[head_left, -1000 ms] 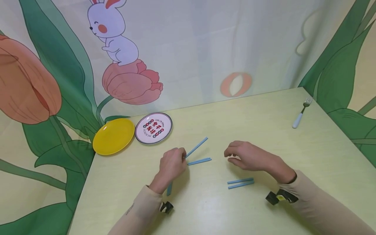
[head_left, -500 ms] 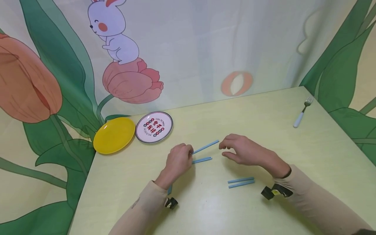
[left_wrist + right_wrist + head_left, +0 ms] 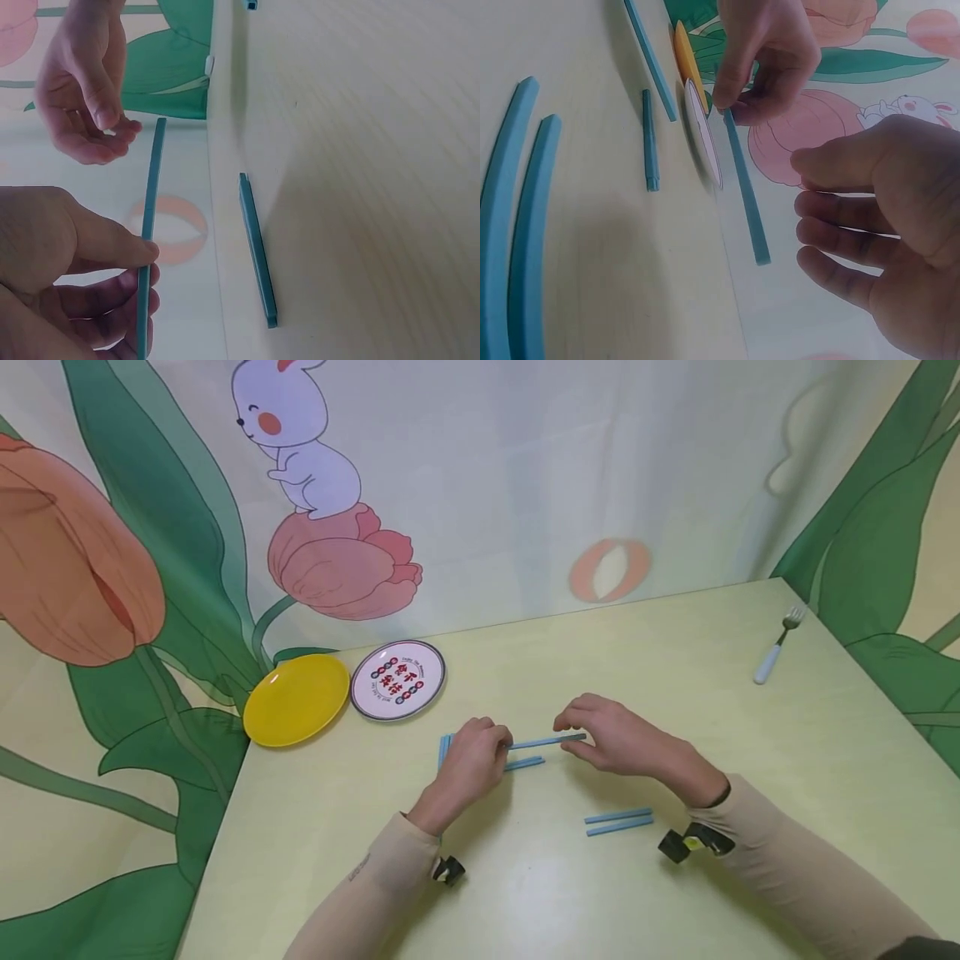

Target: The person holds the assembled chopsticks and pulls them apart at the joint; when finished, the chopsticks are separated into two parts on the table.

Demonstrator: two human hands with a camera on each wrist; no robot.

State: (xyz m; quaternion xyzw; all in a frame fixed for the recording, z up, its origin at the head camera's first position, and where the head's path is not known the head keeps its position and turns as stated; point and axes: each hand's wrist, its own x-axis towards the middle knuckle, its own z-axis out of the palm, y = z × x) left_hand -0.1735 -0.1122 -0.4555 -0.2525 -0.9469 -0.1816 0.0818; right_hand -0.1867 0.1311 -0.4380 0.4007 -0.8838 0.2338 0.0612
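Between thumb and fingers my left hand (image 3: 472,760) pinches a slim blue stick (image 3: 534,744), raised above the table and pointing right. My right hand (image 3: 626,739) is beside its free end, fingers loosely bent. A gap shows between those fingers and the stick (image 3: 746,191) in the right wrist view. Below the held stick lie two blue sticks (image 3: 525,764) side by side, partly covered by my left hand. More blue sticks (image 3: 444,750) show past that hand, mostly hidden under it. Two parallel blue sticks (image 3: 618,821) lie in front of my right hand.
A yellow plate (image 3: 296,700) and a white plate (image 3: 397,680) with red characters stand at the table's back left. Far right lies a fork (image 3: 777,646) with a pale handle. A printed curtain (image 3: 525,485) hangs behind the table (image 3: 675,652).
My left hand has moved right with the held stick, which has swung from slanting upward to nearly level. My right hand has moved slightly left, up to the stick's free end.
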